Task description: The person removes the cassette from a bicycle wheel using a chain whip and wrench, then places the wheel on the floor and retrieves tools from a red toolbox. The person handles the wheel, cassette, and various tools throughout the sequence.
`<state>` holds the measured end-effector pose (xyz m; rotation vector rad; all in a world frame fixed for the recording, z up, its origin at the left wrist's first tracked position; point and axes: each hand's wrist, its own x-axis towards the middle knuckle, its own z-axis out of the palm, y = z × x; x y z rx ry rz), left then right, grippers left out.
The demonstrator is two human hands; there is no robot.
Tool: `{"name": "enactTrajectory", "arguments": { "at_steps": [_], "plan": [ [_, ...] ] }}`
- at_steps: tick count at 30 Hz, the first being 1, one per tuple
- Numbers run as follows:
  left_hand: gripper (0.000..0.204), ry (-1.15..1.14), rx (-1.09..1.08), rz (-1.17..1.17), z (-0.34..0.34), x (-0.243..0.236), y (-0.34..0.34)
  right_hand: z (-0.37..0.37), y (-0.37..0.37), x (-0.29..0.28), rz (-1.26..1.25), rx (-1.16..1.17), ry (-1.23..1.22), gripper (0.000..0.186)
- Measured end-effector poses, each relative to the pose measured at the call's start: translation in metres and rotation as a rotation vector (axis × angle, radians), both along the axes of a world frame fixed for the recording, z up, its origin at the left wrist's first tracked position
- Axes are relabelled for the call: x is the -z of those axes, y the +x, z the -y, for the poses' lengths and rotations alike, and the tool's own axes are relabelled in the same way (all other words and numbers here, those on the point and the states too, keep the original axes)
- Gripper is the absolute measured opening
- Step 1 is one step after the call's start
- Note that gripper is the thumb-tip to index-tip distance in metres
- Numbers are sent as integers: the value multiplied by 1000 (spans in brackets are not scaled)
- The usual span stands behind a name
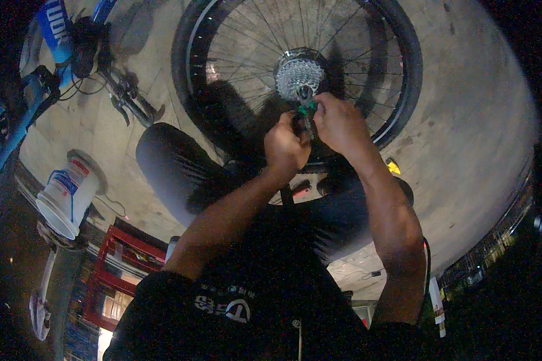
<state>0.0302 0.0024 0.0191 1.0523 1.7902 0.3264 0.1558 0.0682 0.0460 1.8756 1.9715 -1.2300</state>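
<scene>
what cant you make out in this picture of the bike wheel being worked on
- Head view: the small dark and green part is blurred and partly covered by the left hand and right hand.
- Head view: the top of the tyre is cut off by the upper edge.
- Head view: the yellow thing beside the right leg is too small to identify.
</scene>
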Motion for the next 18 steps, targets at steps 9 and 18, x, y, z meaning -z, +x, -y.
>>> {"name": "enactTrajectory", "arguments": {
  "at_steps": [9,18],
  "plan": [
    [43,32,216,33,-6,7,-16,-8,-2,3,15,-125,125,20],
    [48,43,785,-28,-68,14,-11,-3,-4,13,-27,-71,137,20]
  ]
}}
